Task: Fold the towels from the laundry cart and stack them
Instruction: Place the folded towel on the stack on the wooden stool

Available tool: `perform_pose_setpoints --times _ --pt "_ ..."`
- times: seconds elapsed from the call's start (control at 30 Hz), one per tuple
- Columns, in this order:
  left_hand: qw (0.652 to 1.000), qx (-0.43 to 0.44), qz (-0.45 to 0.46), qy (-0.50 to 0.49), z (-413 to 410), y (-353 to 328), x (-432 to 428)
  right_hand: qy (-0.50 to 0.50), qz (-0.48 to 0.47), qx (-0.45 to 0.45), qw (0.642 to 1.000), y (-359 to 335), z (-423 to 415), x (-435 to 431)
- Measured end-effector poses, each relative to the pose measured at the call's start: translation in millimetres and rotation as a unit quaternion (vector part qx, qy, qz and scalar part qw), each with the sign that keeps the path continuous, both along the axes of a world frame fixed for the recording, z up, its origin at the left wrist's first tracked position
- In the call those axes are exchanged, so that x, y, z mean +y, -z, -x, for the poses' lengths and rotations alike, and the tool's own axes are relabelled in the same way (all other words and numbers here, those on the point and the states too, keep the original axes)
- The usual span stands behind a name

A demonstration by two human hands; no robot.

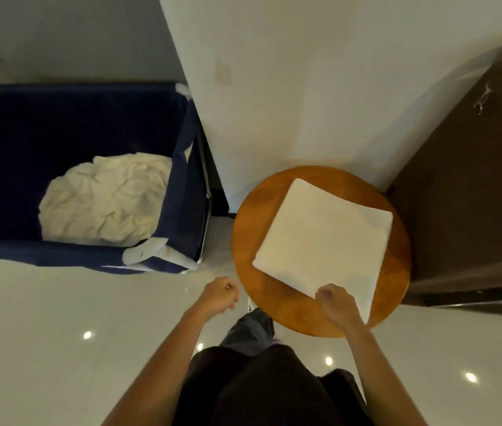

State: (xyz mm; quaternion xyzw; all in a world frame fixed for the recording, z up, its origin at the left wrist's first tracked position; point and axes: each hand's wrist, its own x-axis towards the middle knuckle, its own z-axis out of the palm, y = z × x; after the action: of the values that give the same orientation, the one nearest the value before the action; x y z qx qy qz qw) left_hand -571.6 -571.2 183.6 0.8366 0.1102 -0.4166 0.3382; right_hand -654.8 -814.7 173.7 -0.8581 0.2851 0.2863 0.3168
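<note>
On the round wooden table [248,241], which stands against a white wall [274,87], we see one folded towel [323,238] that lies flat and square and covers most of the top. Our right hand [337,302] is at the near corner of this towel; its fingers are curled and seem to pinch the corner. Our left hand [220,295] hangs over the floor [59,333] between the table and the laundry cart [43,252]. Its fingers are loosely curled and it holds nothing.

The cart is of dark blue cloth on a metal frame and stands to the left of the table, near the wall. Inside it, at the bottom, lies a heap of crumpled white towels [105,201]. The floor is pale and glossy, with small bright reflections of lamps. To the right of the table stands a dark brown cabinet [458,195] with two metal handles.
</note>
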Motion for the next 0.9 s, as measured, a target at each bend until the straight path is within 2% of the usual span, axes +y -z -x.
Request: perform_pose_setpoints --times 0.1,0.13,0.17,0.2,0.23,0.27,0.33,0.43,0.63,0.9 --pt "0.999 0.015 -0.009 -0.037 34.8 1.3 26.8 -0.074 -0.036 0.030 0.996 0.8 13.8 24.5" --pt "0.999 0.022 -0.009 -0.045 44.4 1.1 36.1 -0.057 -0.078 0.009 0.995 3.5 17.4 32.1" --pt "0.998 0.029 -0.008 -0.050 52.8 2.1 46.9 0.010 -0.121 0.006 0.993 4.9 16.7 41.1" --pt "0.998 0.034 -0.007 -0.056 59.4 2.6 58.2 -0.015 -0.102 0.017 0.995 5.2 14.3 48.3" --pt "0.997 0.035 -0.007 -0.067 64.9 2.7 70.2 -0.141 -0.065 0.003 0.988 2.5 11.3 54.7" --pt "0.996 0.032 -0.004 -0.085 69.3 1.5 82.5 -0.174 -0.024 0.002 0.985 -6.1 2.0 68.8" --pt "0.990 0.014 0.010 -0.139 76.2 0.2 108.4 -0.080 -0.066 -0.020 0.994 -5.3 -8.7 93.2" --pt "0.980 -0.002 0.021 -0.196 85.7 0.4 149.5 -0.171 -0.061 -0.034 0.983 -4.1 -26.0 132.2" --pt "0.963 0.003 0.027 -0.268 102.7 9.2 251.4 -0.291 -0.068 0.006 0.954 -13.5 -67.9 257.2" --pt "0.933 -0.012 0.023 -0.359 94.5 9.6 401.5 -0.354 -0.071 0.031 0.932 -14.0 -105.6 430.5"
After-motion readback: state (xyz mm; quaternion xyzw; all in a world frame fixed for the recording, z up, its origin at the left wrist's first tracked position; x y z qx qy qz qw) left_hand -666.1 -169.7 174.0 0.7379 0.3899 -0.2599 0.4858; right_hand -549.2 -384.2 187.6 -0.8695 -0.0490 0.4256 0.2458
